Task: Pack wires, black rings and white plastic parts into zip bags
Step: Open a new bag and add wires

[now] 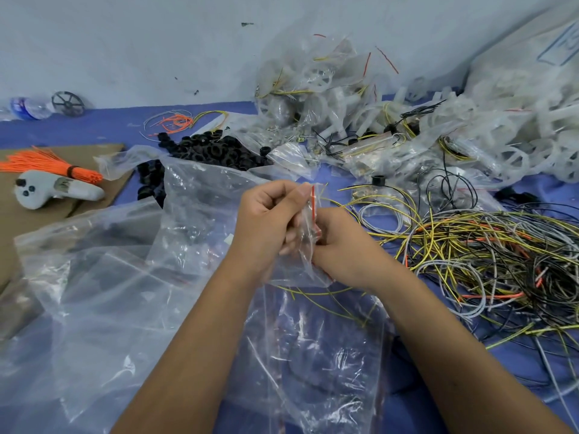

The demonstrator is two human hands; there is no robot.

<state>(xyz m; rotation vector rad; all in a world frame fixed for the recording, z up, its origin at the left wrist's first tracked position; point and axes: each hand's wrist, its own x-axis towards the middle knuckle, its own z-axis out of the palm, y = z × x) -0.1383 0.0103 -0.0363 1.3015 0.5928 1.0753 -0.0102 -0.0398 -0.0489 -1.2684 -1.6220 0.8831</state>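
My left hand [266, 217] and my right hand [341, 249] both pinch a small clear zip bag [308, 245] with a red seal strip, held upright over the middle of the blue table [94, 126]. A yellow wire [316, 292] hangs just below the bag. A tangle of yellow, black, grey and orange wires [488, 261] lies to the right. Black rings [210, 148] are heaped at the back centre, partly under clear plastic. White plastic parts [488, 120] and filled bags [313, 86] pile up at the back right.
Large clear empty bags [109, 277] cover the near left and centre. A bundle of orange ties [56, 166] and a grey controller [53, 189] lie on brown cardboard [18, 220] at the left. A water bottle [29, 108] and a black wheel [67, 103] stand by the wall.
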